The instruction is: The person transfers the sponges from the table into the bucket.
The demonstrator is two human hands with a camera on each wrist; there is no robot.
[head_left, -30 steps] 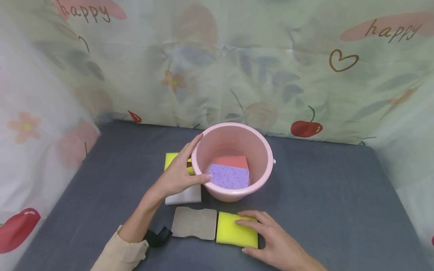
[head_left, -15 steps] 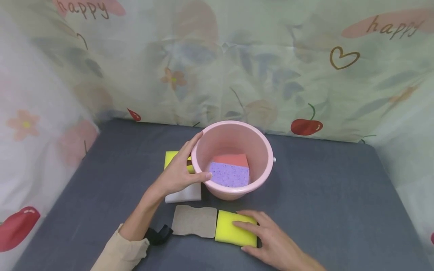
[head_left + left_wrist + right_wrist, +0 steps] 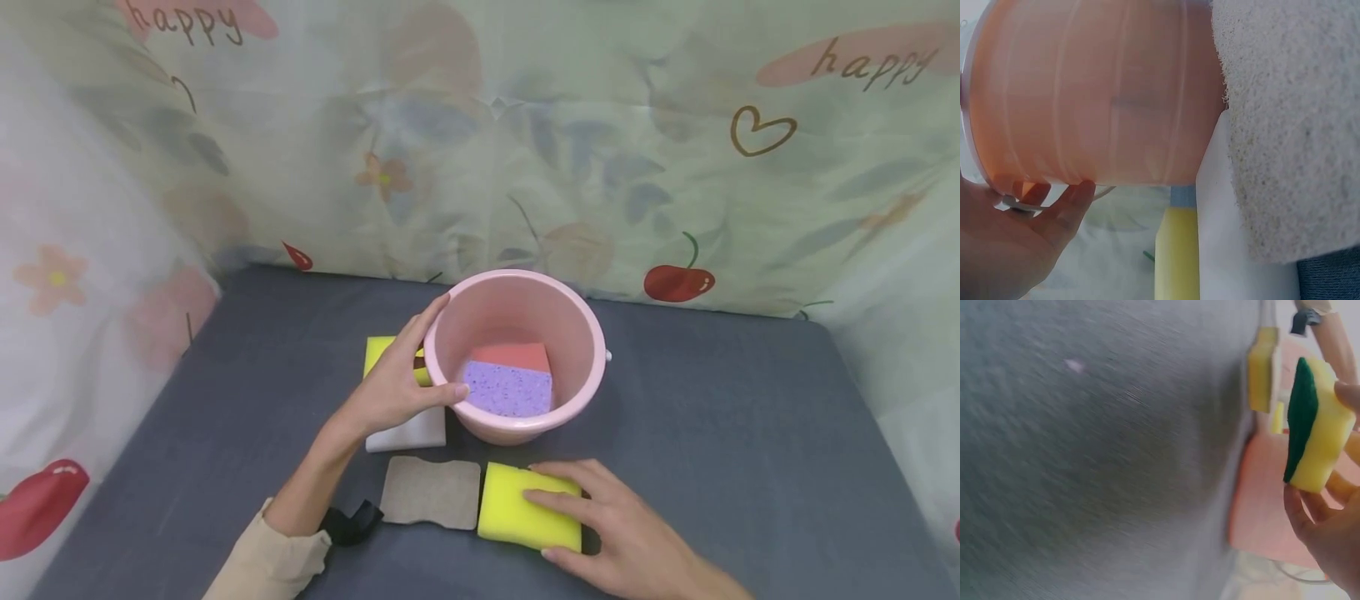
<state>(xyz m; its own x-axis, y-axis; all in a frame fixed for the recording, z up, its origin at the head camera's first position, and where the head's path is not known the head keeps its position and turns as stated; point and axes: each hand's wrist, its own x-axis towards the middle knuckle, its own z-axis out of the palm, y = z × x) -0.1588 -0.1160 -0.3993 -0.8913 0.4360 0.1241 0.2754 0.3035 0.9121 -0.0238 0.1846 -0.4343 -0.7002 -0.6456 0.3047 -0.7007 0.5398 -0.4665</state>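
My left hand (image 3: 393, 379) holds the near-left rim of a pink bucket (image 3: 512, 429), thumb over the edge and fingers along the outside. Inside the bucket lie a speckled purple sponge (image 3: 508, 392) and a red sponge (image 3: 512, 357). My right hand (image 3: 618, 529) pinches a yellow scrub sponge (image 3: 517, 504) between thumb and fingers, in front of the bucket. In the right wrist view its green scouring layer (image 3: 1302, 419) faces the table, raised above the surface and tilted. A beige-grey sponge (image 3: 431, 493) with wavy edges lies just left of it.
Partly behind my left hand, a yellow sponge (image 3: 377, 352) and a white block (image 3: 408, 433) lie left of the bucket. A black strap (image 3: 352, 525) is by my left sleeve (image 3: 273, 554). Patterned curtains (image 3: 487, 167) border the dark table (image 3: 720, 433) at back and sides.
My right hand has lifted the yellow scrub sponge a little and shifted it slightly right, widening the gap to the beige-grey one. My left hand and the bucket stay in place.
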